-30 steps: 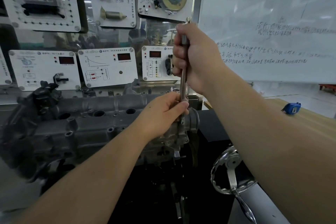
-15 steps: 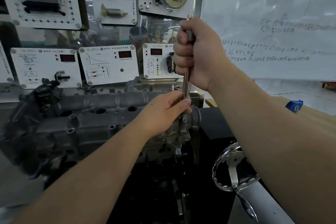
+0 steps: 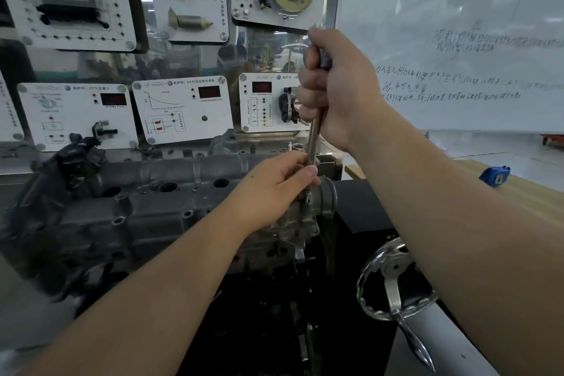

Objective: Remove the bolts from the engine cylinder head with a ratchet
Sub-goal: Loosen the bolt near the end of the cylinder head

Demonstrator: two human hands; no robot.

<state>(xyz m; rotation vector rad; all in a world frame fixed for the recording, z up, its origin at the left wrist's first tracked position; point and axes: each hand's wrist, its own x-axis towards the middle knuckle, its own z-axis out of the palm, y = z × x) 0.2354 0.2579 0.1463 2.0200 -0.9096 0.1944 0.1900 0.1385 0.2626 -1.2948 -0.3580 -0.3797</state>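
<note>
The grey engine cylinder head (image 3: 146, 210) lies across the stand in the middle left. A steel ratchet (image 3: 314, 137) stands nearly upright over the head's right end. My right hand (image 3: 332, 91) grips the ratchet's upper handle in a fist. My left hand (image 3: 277, 189) pinches the ratchet's lower end just above the casting. A small socket tip (image 3: 307, 196) shows below my left fingers, touching the head. The bolt under it is hidden.
White instrument panels (image 3: 180, 110) hang behind the head. A whiteboard (image 3: 457, 40) fills the upper right. A chrome handwheel (image 3: 393, 281) sticks out at the lower right. A blue tape measure (image 3: 494, 175) lies on the wooden bench (image 3: 534, 195).
Both hands keep their hold on the ratchet. The view has shifted slightly, and my right hand sits a touch higher than a second ago.
</note>
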